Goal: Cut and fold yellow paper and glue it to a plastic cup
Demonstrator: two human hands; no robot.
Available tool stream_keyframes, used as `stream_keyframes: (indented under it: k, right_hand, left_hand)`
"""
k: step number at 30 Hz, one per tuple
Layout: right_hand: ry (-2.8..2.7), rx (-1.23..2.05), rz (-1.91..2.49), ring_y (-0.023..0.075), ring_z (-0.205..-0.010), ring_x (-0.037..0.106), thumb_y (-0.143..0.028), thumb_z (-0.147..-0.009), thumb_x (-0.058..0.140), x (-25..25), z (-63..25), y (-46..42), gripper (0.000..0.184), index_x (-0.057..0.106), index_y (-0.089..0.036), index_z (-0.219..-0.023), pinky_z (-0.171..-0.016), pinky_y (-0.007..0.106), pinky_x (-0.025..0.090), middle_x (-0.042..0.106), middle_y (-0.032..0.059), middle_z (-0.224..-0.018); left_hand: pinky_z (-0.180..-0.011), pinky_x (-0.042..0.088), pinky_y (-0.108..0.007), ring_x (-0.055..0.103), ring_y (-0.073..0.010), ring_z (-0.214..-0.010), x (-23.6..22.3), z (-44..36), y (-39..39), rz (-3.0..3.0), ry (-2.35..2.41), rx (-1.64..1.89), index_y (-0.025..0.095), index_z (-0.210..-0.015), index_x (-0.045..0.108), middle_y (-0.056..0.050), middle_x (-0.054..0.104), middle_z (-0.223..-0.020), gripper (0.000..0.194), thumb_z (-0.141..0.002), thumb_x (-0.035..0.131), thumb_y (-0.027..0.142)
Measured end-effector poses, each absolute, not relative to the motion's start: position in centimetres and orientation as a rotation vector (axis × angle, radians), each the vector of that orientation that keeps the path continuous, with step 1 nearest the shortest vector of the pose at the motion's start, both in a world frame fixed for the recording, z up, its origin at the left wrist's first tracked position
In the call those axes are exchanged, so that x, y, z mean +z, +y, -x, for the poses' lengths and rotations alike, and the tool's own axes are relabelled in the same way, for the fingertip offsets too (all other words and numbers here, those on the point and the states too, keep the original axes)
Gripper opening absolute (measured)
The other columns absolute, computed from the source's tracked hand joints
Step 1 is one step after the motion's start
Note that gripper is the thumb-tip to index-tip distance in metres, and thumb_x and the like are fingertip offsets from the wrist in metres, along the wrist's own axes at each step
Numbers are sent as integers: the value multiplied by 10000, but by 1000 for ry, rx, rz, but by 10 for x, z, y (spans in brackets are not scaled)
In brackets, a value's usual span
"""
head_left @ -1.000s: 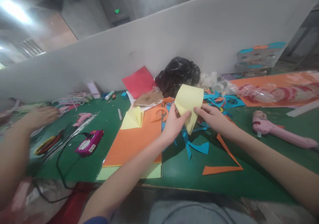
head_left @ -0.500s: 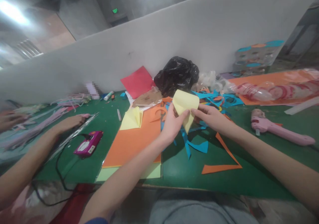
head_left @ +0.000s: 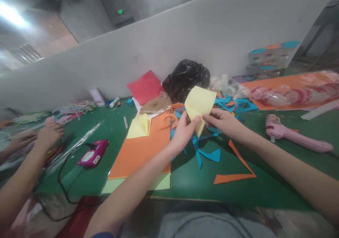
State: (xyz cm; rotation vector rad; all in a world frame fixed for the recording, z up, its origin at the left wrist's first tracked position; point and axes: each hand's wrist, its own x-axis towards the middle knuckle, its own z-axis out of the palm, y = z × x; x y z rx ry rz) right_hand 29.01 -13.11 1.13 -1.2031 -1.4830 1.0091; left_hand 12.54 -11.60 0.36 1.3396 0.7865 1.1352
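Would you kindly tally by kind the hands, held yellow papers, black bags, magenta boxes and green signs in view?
Wearer's left hand and right hand: 2
Other hands, far left: 2
Held yellow paper: 1
Black bag: 1
Magenta box: 1
Green sign: 1
Total: 8

Most fingers of the left hand (head_left: 184,131) are hidden from us behind the folded pale-yellow paper sheet (head_left: 200,102). Near the green tabletop's (head_left: 196,185) far edge, we cannot identify a pixelated pale object (head_left: 96,96); the picture's right edge cuts off a red-patterned clear plastic bundle (head_left: 304,96).
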Motion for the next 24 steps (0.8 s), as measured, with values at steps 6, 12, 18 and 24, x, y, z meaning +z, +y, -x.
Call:
stream_keyframes:
  k: [6, 12, 18, 24]
  right_hand:
    - [-1453, 1045, 1196, 116, -590, 469, -642, -714, 710, 16, -293, -130, 459, 623, -196, -770, -592, 275, 410, 530, -21, -645]
    - [-1460, 1040, 1221, 110, -572, 447, -663, -704, 699, 13, -295, -127, 485, 613, -189, -753, -572, 277, 377, 519, -26, -627]
    - [-1451, 1041, 1243, 108, -582, 444, -639, -699, 713, 12, -294, -128, 467, 615, -183, -735, -588, 276, 367, 510, -28, -628]
    - [-1464, 1027, 1236, 110, -579, 435, -663, -700, 725, 12, -294, -128, 490, 600, -189, -705, -584, 275, 355, 481, -36, -598]
  left_hand:
    - [-626, 534, -283, 660, -141, -636, 7, -126, -120, -1327, 813, 915, 177, -1139, 549, -47, 730, -881, 348, -913, 625, 430]
    - [-508, 457, -228, 583, -92, -510, 6, -127, -119, -1370, 831, 925, 186, -1006, 500, 3, 677, -748, 291, -906, 630, 427]
    - [-462, 407, -207, 535, -70, -455, 2, -126, -117, -1427, 808, 940, 204, -962, 444, 38, 647, -694, 236, -942, 570, 403]
    - [-448, 393, -189, 521, -57, -446, 3, -126, -117, -1441, 799, 928, 209, -966, 432, 55, 626, -671, 223, -949, 557, 394]
